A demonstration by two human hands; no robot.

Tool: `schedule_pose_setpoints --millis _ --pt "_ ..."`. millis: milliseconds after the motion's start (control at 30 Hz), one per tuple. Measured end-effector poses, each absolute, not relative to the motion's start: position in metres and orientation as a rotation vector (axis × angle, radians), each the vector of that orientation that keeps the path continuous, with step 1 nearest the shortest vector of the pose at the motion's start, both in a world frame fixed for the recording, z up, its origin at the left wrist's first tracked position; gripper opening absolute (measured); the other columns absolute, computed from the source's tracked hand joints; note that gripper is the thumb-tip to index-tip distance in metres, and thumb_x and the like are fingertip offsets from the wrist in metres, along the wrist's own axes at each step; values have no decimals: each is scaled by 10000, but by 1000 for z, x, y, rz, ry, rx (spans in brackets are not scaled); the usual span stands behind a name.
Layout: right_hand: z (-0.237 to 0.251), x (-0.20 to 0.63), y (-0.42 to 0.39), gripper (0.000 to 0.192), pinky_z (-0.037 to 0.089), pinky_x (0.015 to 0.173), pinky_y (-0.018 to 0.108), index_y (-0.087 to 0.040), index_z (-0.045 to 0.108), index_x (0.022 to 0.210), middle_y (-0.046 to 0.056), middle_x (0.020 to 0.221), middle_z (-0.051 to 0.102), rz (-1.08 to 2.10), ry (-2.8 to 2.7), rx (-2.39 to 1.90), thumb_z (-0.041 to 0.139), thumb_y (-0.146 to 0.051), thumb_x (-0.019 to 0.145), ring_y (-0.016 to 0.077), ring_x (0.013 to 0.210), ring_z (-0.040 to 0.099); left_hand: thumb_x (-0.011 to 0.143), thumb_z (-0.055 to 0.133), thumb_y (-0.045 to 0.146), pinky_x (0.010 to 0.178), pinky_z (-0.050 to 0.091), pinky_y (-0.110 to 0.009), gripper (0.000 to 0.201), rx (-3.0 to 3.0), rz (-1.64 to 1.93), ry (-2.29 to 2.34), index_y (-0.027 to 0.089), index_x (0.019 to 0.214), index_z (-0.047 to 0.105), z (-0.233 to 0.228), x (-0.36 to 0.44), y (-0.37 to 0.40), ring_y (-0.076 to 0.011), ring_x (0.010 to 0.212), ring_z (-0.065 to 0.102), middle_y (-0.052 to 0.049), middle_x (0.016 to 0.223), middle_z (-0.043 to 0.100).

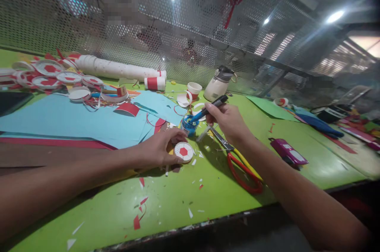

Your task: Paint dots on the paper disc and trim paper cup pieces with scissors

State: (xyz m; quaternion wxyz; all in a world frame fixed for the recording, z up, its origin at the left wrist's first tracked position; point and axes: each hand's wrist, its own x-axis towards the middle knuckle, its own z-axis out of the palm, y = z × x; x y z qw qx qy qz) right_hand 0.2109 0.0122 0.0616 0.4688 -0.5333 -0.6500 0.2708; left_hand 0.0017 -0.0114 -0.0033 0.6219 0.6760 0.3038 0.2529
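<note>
My left hand (162, 147) curls around a small white paper disc (183, 152), probably a cut cup base, with a red hexagon in its middle. The thumb lies at the disc's near edge and the fingers are partly hidden behind it. Pinched in my right hand (228, 119) is a blue and black marker (208, 109), tilted with its lower end at a small blue jar (190, 124). The jar stands just beyond the disc. Beneath my right wrist lie open scissors (234, 157) with red and yellow handles.
Light blue paper sheets (59, 115) and a pile of red and white cut cup rings (49, 76) occupy the left. Behind stand a paper cup (194, 89) and a white jug (218, 84). A purple phone-like object (288, 152) lies right. Paper scraps litter the green table (166, 220).
</note>
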Motion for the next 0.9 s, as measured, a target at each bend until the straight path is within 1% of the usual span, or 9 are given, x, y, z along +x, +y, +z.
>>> schedule_pose_setpoints --millis 200,333,400,500,567,667,767,867,900 --pt "50 212 31 291 356 459 249 -172 572 644 -40 474 501 545 -1488 -1297 599 -409 812 95 436 429 749 743 307 516 517 -265 521 1626 569 678 183 1149 432 -6 0 -8 -154 625 653 -48 852 679" --pt "43 213 35 242 374 513 263 -142 641 675 -8 575 586 553 -1601 -1367 682 -373 734 114 514 471 757 728 334 550 514 -274 489 1702 626 712 183 1150 479 -7 0 -10 -170 671 656 -48 817 685" --pt "40 214 37 243 358 516 260 -130 669 669 -2 596 592 593 -1684 -1399 701 -367 715 115 534 463 761 723 339 563 511 -279 483 1731 637 725 179 1152 490 -7 1 -10 -176 678 658 -48 802 684" --pt "35 215 41 284 334 509 258 -126 675 645 -16 551 543 625 -1762 -1437 686 -395 733 112 528 431 754 731 339 591 510 -287 476 1776 657 733 175 1141 509 -7 0 -9 -187 703 664 -48 790 682" --pt "32 216 45 296 358 529 265 -121 687 672 -6 570 562 628 -1786 -1455 675 -407 749 121 550 452 748 736 341 617 512 -297 471 1805 664 746 177 1133 519 -7 0 -8 -200 740 668 -50 800 683" --pt "28 214 48 309 404 574 278 -116 708 738 22 655 627 619 -1809 -1469 662 -419 770 137 605 503 749 736 339 635 513 -303 474 1823 664 772 178 1140 521 -8 0 -8 -209 768 670 -58 825 686" --pt "28 215 48 359 407 580 284 -116 723 778 30 669 640 577 -1811 -1507 661 -470 774 142 612 509 756 731 334 616 513 -299 519 1806 644 771 175 1193 499 -10 1 -8 -198 725 669 -69 851 686" --pt "36 226 41 392 366 533 277 -131 731 748 12 592 599 524 -1784 -1587 685 -520 748 138 562 479 789 695 348 550 510 -299 594 1773 570 741 170 1286 424 -10 1 -8 -169 606 654 -97 933 687" --pt "41 231 36 393 342 509 274 -139 730 730 4 562 578 502 -1764 -1616 692 -530 742 136 537 463 802 681 350 554 517 -311 607 1794 557 742 171 1310 401 -10 1 -8 -167 603 655 -116 988 684"
